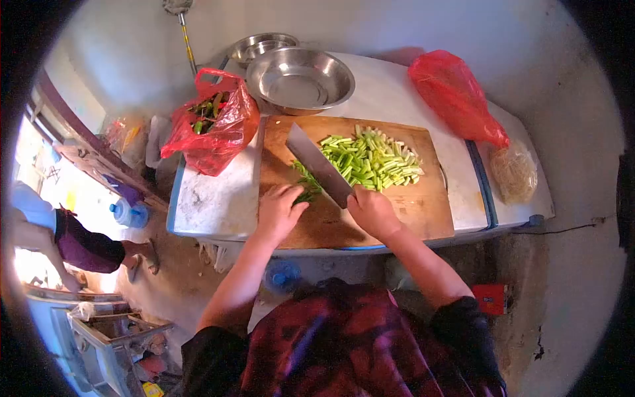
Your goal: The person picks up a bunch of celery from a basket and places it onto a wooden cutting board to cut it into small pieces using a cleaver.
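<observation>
- Right hand (372, 212): closing fully around the handle of the cleaver (317, 162); fist is hiding the grip.
- Left hand (281, 208): half curling, thumb sitting apart from the fingers; fingertips are resting on the leafy greens (307, 188) and holding them on the cutting board (423, 205).
- Cleaver: broad grey blade is pointing away and leftward from the right hand, passing just beyond the left fingertips. Can't tell whether the edge is touching the board.
- Leafy greens: dark green, thin, bunching between the left fingertips and the blade; partly hiding under the hand.
- Chopped stalks (377, 162): lying in a loose heap just beyond the right hand, on the far side of the blade. Short pieces, bright green, turning paler toward the heap's right edge.
- Board: brown wood, lying flat on the white worktop (211, 202), extending under both hands.
- Red plastic bag (221, 145): standing open beyond and left of the left hand; green peppers (210, 112) are showing at its mouth.
- Large steel bowl (297, 79): sitting beyond both hands, past the board; smaller steel bowl (261, 41) is sitting behind it.
- Second red bag (456, 96): lying well beyond and right of the right hand.
</observation>
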A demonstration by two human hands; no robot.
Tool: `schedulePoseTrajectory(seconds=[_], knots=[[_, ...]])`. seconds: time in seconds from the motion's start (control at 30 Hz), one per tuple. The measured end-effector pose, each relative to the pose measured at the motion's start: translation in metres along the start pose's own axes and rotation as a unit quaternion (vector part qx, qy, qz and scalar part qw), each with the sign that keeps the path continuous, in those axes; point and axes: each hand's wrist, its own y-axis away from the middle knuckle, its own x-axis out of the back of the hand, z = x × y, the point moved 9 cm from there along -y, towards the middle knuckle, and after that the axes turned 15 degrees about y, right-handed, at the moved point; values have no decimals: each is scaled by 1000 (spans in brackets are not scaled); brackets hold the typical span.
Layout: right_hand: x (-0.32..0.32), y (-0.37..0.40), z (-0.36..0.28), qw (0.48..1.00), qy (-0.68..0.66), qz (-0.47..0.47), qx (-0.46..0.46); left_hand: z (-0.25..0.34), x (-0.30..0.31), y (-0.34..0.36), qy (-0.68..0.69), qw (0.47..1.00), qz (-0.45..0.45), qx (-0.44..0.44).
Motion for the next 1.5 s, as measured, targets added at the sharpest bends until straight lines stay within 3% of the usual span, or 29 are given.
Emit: schedulePoseTrajectory(seconds=[0.07,0.17,0.3,0.53,0.7,0.8,0.9,1.0,1.07,1.17,1.2,1.23,1.27,1.37,1.5], knots=[[17,9,-2,1000,5,-23,-10,-6,21,9,72,995,34,64],[43,22,-19,999,-14,-46,6,6,41,32,-21,998,59,26],[27,23,-35,993,51,-92,51,16,21,47,-121,992,-20,40],[8,10,-51,979,123,-130,98,4,18,45,-139,990,-8,15],[-3,0,-57,981,128,-105,98,10,16,43,-166,986,-11,8],[-2,3,-56,982,131,-39,132,9,15,45,-165,986,-2,2],[8,6,-40,989,134,-33,49,7,15,46,-162,987,2,-5],[27,17,-54,986,153,-19,66,7,14,50,-178,984,-10,3],[35,24,-65,982,159,-66,72,5,11,56,-196,980,4,-35],[20,28,-81,975,139,-65,162,-18,3,60,-116,990,-23,76],[14,27,-83,969,162,-84,168,-12,-1,65,-177,984,-6,-18],[9,25,-88,961,190,-103,170,-18,-4,62,-159,987,-32,10],[1,22,-89,962,190,-103,169,-12,-5,63,-238,971,-34,-8],[-6,22,-88,965,197,-101,141,-5,-3,53,-188,978,-78,34],[-18,14,-99,960,223,-92,143,-1,1,56,-141,987,-57,59]])
